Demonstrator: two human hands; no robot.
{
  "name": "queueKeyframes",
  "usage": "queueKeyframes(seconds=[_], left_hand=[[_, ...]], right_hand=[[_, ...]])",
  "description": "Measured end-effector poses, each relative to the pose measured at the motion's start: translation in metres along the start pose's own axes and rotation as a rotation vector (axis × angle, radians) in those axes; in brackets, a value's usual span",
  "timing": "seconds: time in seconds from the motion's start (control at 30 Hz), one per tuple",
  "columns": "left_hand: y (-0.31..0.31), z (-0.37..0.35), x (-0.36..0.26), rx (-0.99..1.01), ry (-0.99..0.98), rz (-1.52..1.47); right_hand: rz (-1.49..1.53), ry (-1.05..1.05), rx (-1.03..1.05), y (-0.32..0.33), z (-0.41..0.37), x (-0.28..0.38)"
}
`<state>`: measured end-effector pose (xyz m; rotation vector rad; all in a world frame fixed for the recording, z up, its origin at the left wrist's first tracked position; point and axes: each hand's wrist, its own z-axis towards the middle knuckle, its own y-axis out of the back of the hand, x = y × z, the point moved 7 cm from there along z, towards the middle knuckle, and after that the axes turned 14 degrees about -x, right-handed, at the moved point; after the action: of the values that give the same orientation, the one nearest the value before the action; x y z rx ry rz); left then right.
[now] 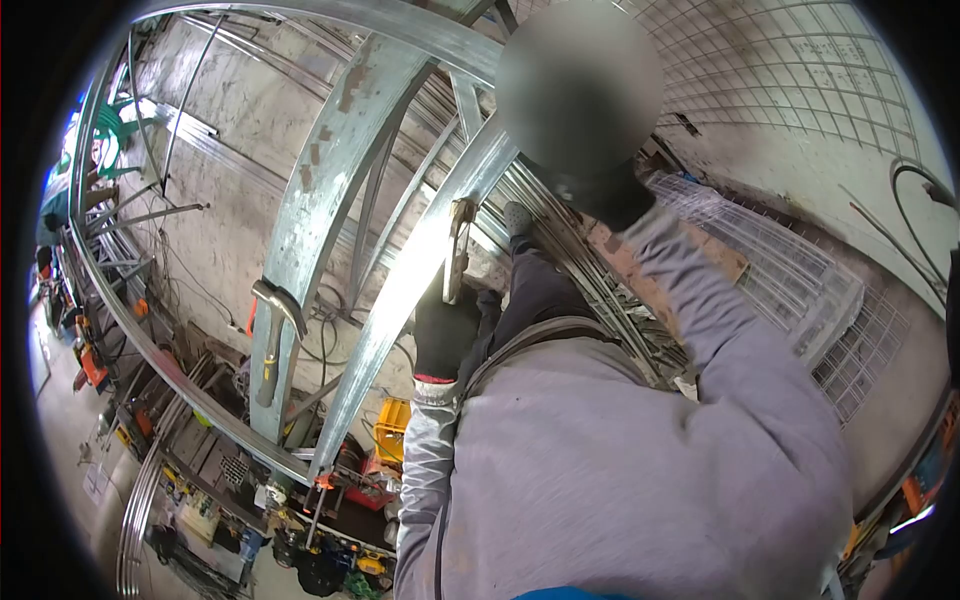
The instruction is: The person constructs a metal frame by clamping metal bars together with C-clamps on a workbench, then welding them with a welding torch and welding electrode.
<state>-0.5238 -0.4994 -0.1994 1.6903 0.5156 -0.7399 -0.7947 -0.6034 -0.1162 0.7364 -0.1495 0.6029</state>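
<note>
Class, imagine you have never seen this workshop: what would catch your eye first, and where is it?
Probably the wide curved beam left of centre and the brightly gleaming beam beside it. Next comes the hammer, lying on the wide beam. Near the middle, a clamp sits at the gleaming beam's edge, the dark-gloved left hand at its lower end, while a yellow crate stands out farther down.

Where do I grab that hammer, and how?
Probably by the handle of the hammer, around its yellow part, reaching in from the camera's side. The hammer lies against the metal beam, leaving that side open. The handle is long and slim; the head is bulkier and curved.
</note>
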Motion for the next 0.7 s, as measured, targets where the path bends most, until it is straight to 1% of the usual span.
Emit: queueKeyframes(seconds=[0.03,0.07,0.1,0.13,0.17,0.2,0.23,0.27,0.3,0.37,0.43,0.47,0.53,0.57,0.6,0.63,0.7], left_hand=[[-0.002,-0.002,0.003,-0.018,-0.046,0.028],[0.004,0.002,-0.005,-0.036,0.131,-0.053],[0.008,0.003,-0.005,-0.051,0.307,-0.132],[0.006,0.001,-0.001,-0.038,0.281,-0.139],[0.005,-0.001,0.003,-0.026,0.266,-0.131],[0.002,-0.002,0.006,0.010,0.219,-0.077],[-0.002,-0.003,0.011,0.044,0.175,-0.023],[-0.005,-0.004,0.003,0.056,-0.185,0.210],[-0.004,-0.006,0.009,0.065,-0.195,0.214],[-0.007,-0.009,0.008,0.089,-0.327,0.359],[0.001,-0.001,-0.007,-0.042,-0.214,0.118],[-0.001,-0.001,0.005,-0.010,0.010,-0.014],[-0.003,-0.005,0.020,0.015,0.236,-0.146],[-0.004,-0.004,0.022,0.011,0.193,-0.107],[-0.003,-0.001,0.020,0.006,0.149,-0.069],[-0.002,-0.001,0.020,0.000,0.151,-0.073],[-0.001,-0.001,0.012,-0.006,0.203,-0.119]], right_hand=[[-0.142,-0.218,-0.150,0.011,-0.024,-0.015],[-0.164,-0.395,-0.314,0.017,-0.060,-0.027],[-0.170,-0.404,-0.325,0.015,-0.095,-0.028],[0.041,-0.764,-0.208,0.002,-0.141,-0.046],[0.159,-0.936,-0.154,-0.004,-0.156,-0.047],[0.257,-1.113,-0.106,-0.007,-0.163,-0.045],[0.622,-1.335,-0.179,-0.019,-0.171,-0.034],[1.004,-1.531,-0.250,-0.031,-0.164,-0.015],[1.002,-1.534,-0.266,-0.033,-0.151,-0.003],[0.809,-1.458,-0.263,-0.029,-0.113,0.013],[0.778,-1.472,-0.234,-0.018,-0.070,0.034],[0.833,-1.399,-0.310,-0.032,-0.068,0.041],[0.712,-1.366,-0.360,-0.036,-0.057,0.058],[0.661,-1.365,-0.213,-0.029,-0.046,0.066],[0.778,-1.377,-0.318,-0.016,-0.033,0.075],[0.780,-1.371,-0.313,-0.018,-0.034,0.074],[0.901,-1.469,-0.288,-0.028,-0.042,0.073]])
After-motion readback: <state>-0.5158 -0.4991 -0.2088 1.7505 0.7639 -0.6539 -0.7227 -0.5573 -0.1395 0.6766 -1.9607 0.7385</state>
